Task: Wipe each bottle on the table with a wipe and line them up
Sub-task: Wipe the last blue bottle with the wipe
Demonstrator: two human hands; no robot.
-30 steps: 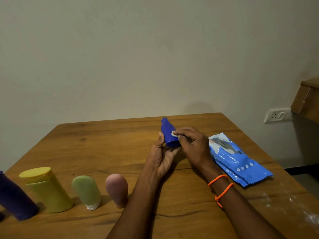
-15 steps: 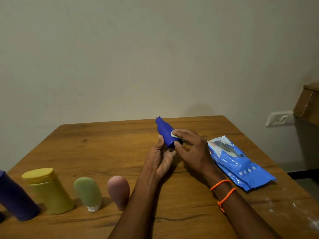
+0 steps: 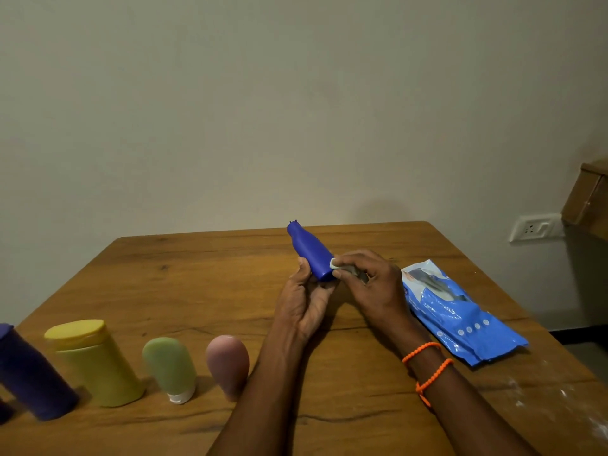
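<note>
Over the middle of the wooden worktop [image 3: 204, 278], the left hand [image 3: 304, 306] holds the blue bottle [image 3: 309, 251] by its lower end, thumb and fingers curled round it, the bottle tilted up and away toward the wall. Right beside it, the right hand [image 3: 371, 284] pinches a small white wipe [image 3: 335, 264] against the bottle's side, near the base. Along the near left edge stand four more bottles in a row: a dark purple bottle [image 3: 33, 373], a yellow bottle [image 3: 95, 363], a pale green bottle [image 3: 169, 368] on its white cap, and a pink bottle [image 3: 227, 363]. To the right lies the blue wipes pack [image 3: 460, 320], just beside the right wrist with its orange bracelets [image 3: 427, 366].
</note>
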